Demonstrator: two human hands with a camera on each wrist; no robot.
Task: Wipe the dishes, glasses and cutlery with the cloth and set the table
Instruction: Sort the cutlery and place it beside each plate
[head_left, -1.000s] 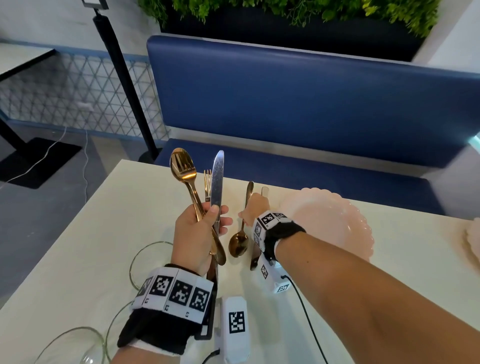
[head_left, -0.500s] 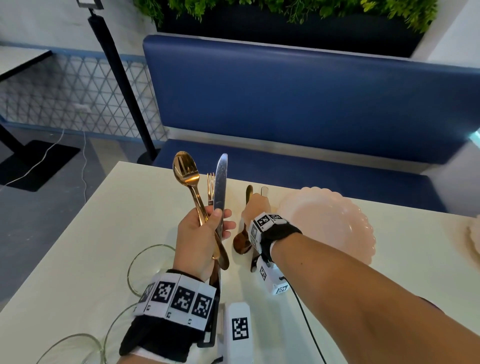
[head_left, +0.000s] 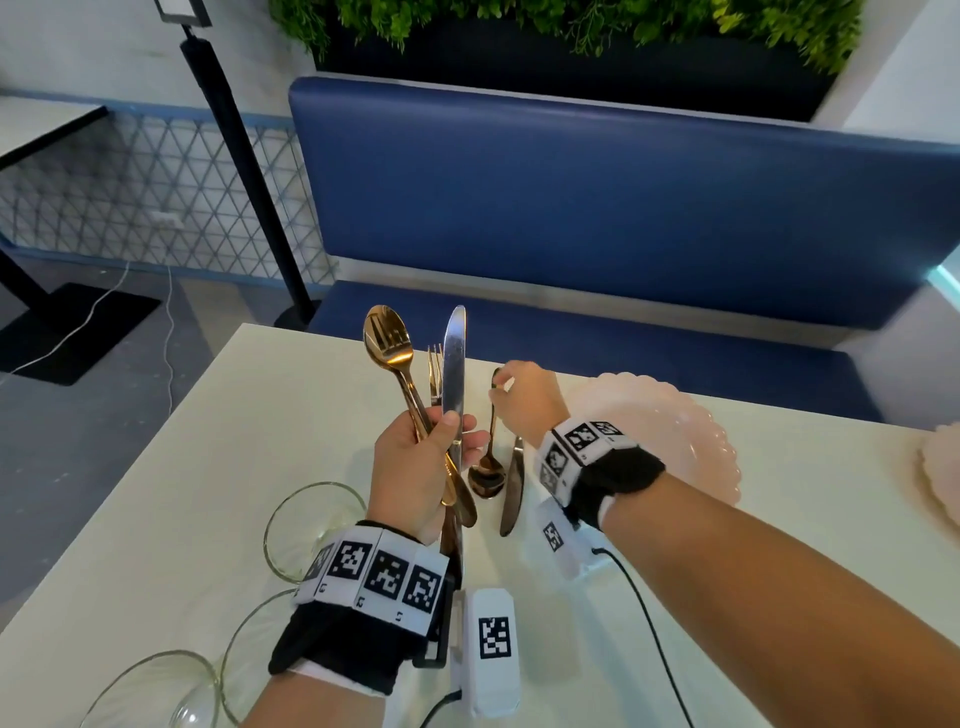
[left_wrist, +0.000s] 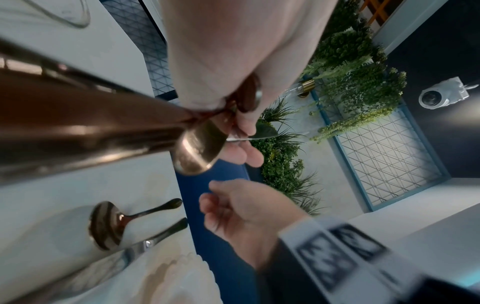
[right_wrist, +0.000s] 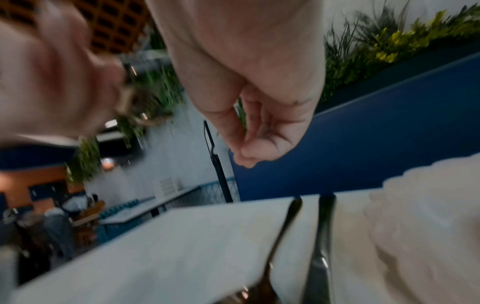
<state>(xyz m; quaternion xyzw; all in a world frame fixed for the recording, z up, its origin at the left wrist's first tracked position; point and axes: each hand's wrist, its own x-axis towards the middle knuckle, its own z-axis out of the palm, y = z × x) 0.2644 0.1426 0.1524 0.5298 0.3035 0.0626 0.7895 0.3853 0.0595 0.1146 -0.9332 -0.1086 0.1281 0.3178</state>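
Observation:
My left hand (head_left: 447, 441) grips a bundle of cutlery upright above the white table (head_left: 234, 467): a gold spoon (head_left: 387, 338), a fork (head_left: 435, 366) and a silver knife (head_left: 453, 358). A second spoon (head_left: 488, 470) and knife (head_left: 511, 493) lie side by side on the table, just left of a pink scalloped plate (head_left: 665, 441). My right hand (head_left: 519, 400) hovers over their handle ends, with its fingers (right_wrist: 244, 144) loosely curled and holding nothing. The left wrist view shows that hand (left_wrist: 233, 205) apart from the spoon (left_wrist: 106, 224).
Clear glasses (head_left: 311, 530) stand at the near left of the table, under my left wrist. Another pink plate (head_left: 940, 467) sits at the right edge. A blue bench (head_left: 571, 208) runs behind the table, and a black stand pole (head_left: 244, 171) is at the far left.
My right hand has lifted off the handles of the spoon and knife lying on the table and moved up and away. My left hand keeps its bundle nearly still.

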